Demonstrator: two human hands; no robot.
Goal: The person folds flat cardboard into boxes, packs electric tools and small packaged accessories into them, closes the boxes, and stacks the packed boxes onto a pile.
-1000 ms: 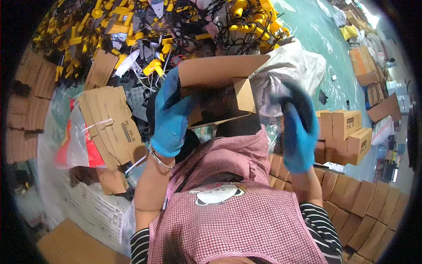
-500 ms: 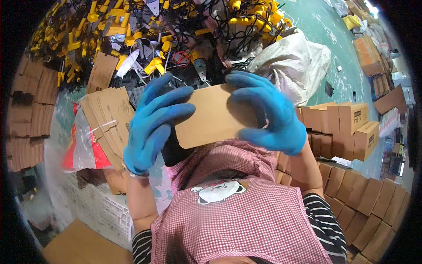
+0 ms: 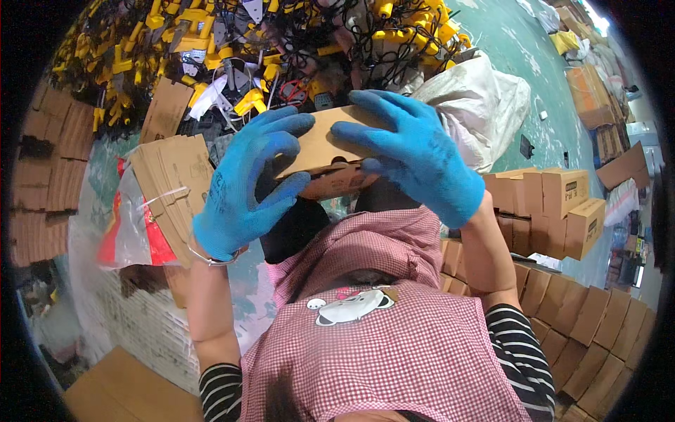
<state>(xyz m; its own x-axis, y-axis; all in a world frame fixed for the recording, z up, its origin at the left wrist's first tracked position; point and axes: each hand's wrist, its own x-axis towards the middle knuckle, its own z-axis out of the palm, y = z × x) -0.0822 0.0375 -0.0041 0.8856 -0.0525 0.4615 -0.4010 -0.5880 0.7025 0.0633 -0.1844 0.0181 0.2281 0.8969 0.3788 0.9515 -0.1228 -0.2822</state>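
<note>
Between my two hands, above my lap, is a small brown cardboard box (image 3: 327,144), its top flap lying over the upper side and its front side facing me. My left hand (image 3: 256,179), in a blue glove, grips the box's left end, thumb low on the front and fingers over the top. At the right end my right hand (image 3: 418,151), gloved in blue too, has its fingers across the top and its thumb by the front edge. What lies inside the box cannot be seen.
Ahead lies a heap of yellow and black corded devices (image 3: 246,56), with a white sack (image 3: 485,98) to its right. Flattened cartons (image 3: 172,186) lean at left, beside a red and clear plastic bag (image 3: 126,232). Brown boxes (image 3: 541,204) stand in rows at right.
The box's flap has come down and its front side now shows. Both hands have closed in around its ends, with the right fingers moved onto the top.
</note>
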